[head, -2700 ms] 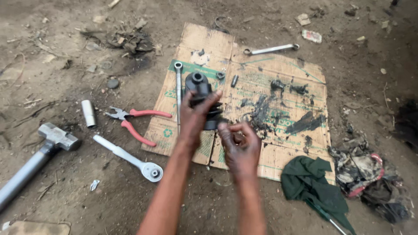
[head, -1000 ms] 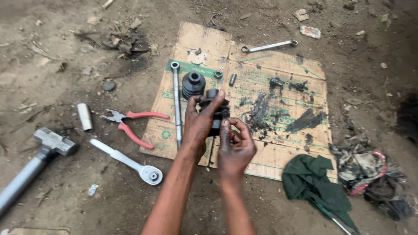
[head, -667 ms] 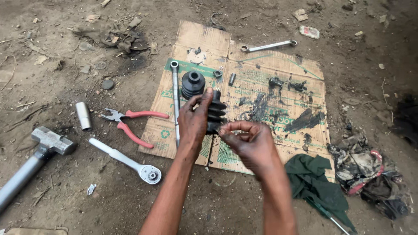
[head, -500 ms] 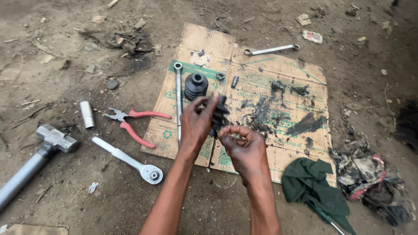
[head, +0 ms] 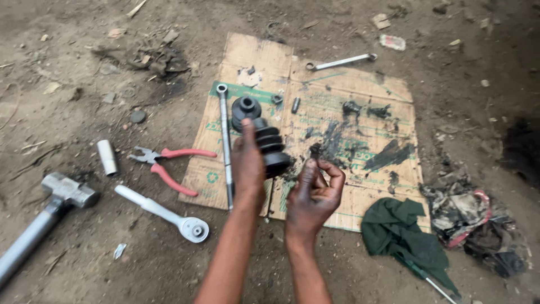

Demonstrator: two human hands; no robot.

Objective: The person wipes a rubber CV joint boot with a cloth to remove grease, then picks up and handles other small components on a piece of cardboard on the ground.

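The left hand (head: 248,163) is raised palm-away above the cardboard sheet (head: 360,186), its fingers wrapped around a black ribbed rubber boot (head: 269,143), which is gripped at its wider lower end and tilted up and to the left. The right hand (head: 313,194) is held just beside it, greasy fingers curled loosely inward with the tips pinched together; whether something small is held between them cannot be told. Both forearms enter from the lower edge. The cardboard is laid flat on bare, littered dirt ground (head: 84,67) and is smeared with dark grease. On it a long steel bar (head: 224,141) and a black round part (head: 246,107) are seen beside the boot; a spanner (head: 340,61) lies at its far edge. To the left, red-handled pliers (head: 169,163), a ratchet handle (head: 163,213), a socket (head: 106,157) and a hammer (head: 42,219) are spread apart on the dirt. A green rag (head: 405,236) borders the near right corner.
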